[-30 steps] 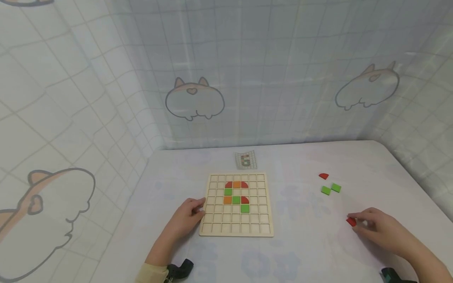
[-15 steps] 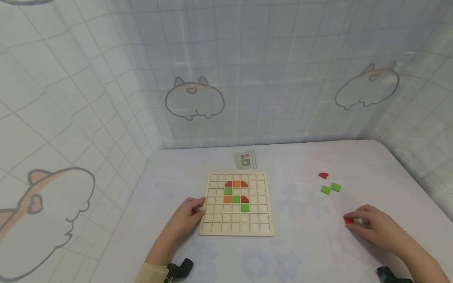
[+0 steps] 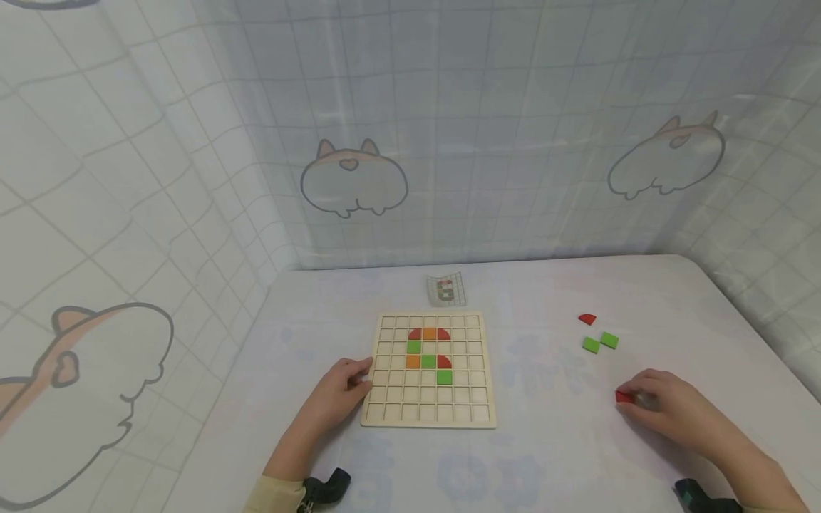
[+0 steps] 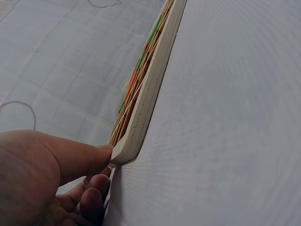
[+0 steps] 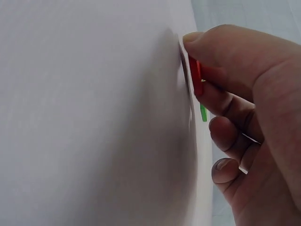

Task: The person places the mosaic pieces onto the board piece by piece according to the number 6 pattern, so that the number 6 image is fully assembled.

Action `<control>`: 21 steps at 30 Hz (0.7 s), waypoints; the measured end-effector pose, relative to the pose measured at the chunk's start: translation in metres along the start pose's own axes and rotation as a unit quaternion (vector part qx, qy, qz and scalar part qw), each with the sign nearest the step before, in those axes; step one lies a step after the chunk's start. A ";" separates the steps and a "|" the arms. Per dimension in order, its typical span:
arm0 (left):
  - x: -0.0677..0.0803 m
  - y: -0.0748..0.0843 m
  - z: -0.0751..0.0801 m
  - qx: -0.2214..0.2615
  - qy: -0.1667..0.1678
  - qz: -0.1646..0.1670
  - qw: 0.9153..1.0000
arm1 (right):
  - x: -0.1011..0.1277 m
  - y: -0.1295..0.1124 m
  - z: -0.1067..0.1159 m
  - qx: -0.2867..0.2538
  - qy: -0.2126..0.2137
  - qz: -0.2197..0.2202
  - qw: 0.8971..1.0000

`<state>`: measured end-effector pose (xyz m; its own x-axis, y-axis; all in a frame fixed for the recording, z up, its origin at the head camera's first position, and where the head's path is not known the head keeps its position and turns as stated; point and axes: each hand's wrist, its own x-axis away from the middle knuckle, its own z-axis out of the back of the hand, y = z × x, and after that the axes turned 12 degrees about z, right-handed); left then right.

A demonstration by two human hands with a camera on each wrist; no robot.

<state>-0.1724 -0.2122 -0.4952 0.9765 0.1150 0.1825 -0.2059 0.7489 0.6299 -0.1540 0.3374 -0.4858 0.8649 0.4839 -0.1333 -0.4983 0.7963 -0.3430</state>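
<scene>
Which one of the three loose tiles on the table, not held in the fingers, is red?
The quarter-circle tile, the farthest of the three from the right hand; the other two are green square tiles.

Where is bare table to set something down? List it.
Free: the table between the board and the right hand, and left of the board beyond the left hand. Crowded: by the loose green tiles and red piece.

In front of me, a pale grid-printed backdrop stands behind the white surface. I observe two rounded cartoon animals on it; a larger cartoon figure marks the left wall. Faint bluish prints cover the surface.
</scene>
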 end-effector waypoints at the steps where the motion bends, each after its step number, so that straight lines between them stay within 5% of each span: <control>1: 0.000 0.000 0.000 -0.001 0.000 0.001 1.000 | -0.001 -0.001 0.000 0.003 0.006 0.007 1.000; 11: -0.001 0.000 0.000 0.002 -0.004 0.012 1.000 | -0.022 -0.015 -0.003 -0.009 0.067 0.114 0.991; 21: 0.000 -0.001 0.000 0.000 -0.001 0.006 1.000 | -0.055 -0.036 -0.007 -0.038 0.015 0.132 0.990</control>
<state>-0.1718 -0.2125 -0.4958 0.9739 0.1231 0.1909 -0.2175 0.7476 0.6276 -0.1832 0.2789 -0.4727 0.7064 0.6600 -0.2558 -0.7031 0.6128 -0.3606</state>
